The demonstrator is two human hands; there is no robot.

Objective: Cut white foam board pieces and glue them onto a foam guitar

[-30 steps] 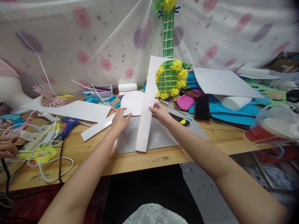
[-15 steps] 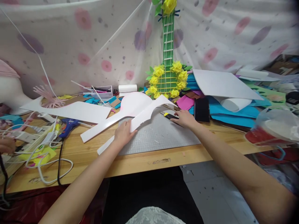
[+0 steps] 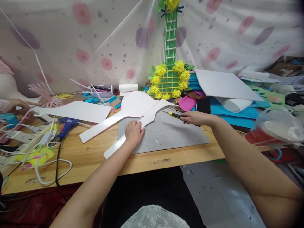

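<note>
My left hand (image 3: 134, 133) grips the narrow part of a curved white foam board piece (image 3: 148, 117) lying across the grey cutting mat (image 3: 166, 139). Yellow and black, a utility knife (image 3: 175, 115) is held in my right hand (image 3: 193, 118), its blade pointing left over the mat, near the board's curved edge. Just behind the curved piece lies a second white board cut-out (image 3: 136, 104), round at one end with a long straight handle. Small white scraps lie on the mat.
A green paper guitar with yellow flowers (image 3: 171, 72) stands behind. A blue glue gun (image 3: 66, 126) and tangled white cables (image 3: 38, 164) lie left, where another person's hand (image 3: 20, 106) shows. Blue sheets (image 3: 232, 117) and a plastic tub (image 3: 273, 129) are at right.
My left hand has shifted right along the curved board piece. My right hand has lifted with the utility knife, which now points left. Another person's hand has come to the pink fringe at left.
</note>
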